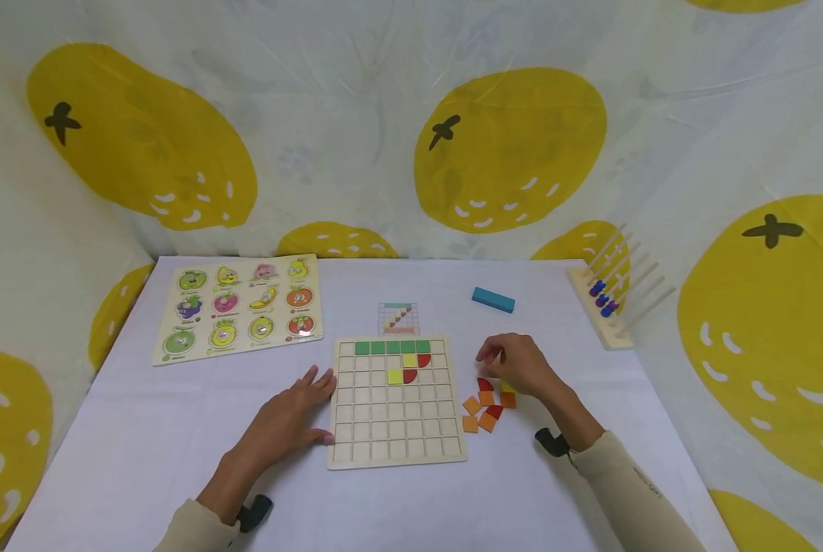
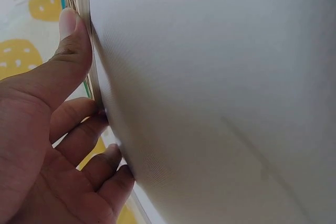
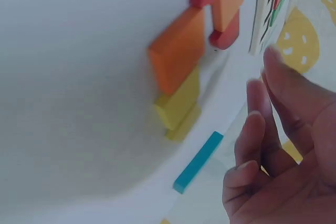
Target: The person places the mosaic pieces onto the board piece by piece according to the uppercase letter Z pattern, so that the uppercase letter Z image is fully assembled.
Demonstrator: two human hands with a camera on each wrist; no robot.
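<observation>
A wooden grid board [image 1: 398, 429] lies on the white table, with a row of green squares [image 1: 393, 348] along its top. Below them sit two pairs, each a yellow square [image 1: 395, 376] beside a red quarter-circle piece [image 1: 410, 376]. At the board's left edge rests my left hand [image 1: 283, 422], thumb and fingers spread along the side. My right hand [image 1: 518, 364] hovers over the loose pieces right of the board, thumb and fingertips apart and holding nothing. Among these are several orange squares [image 1: 470, 424], red quarter-circles [image 1: 495, 412] and yellow squares [image 3: 181, 100].
A small pattern card [image 1: 398, 316] lies just behind the board, and a blue block [image 1: 493, 300] behind the right hand. A fruit puzzle board [image 1: 242, 264] is at the back left. At the back right stands a peg rack [image 1: 601, 314] with small coloured pieces.
</observation>
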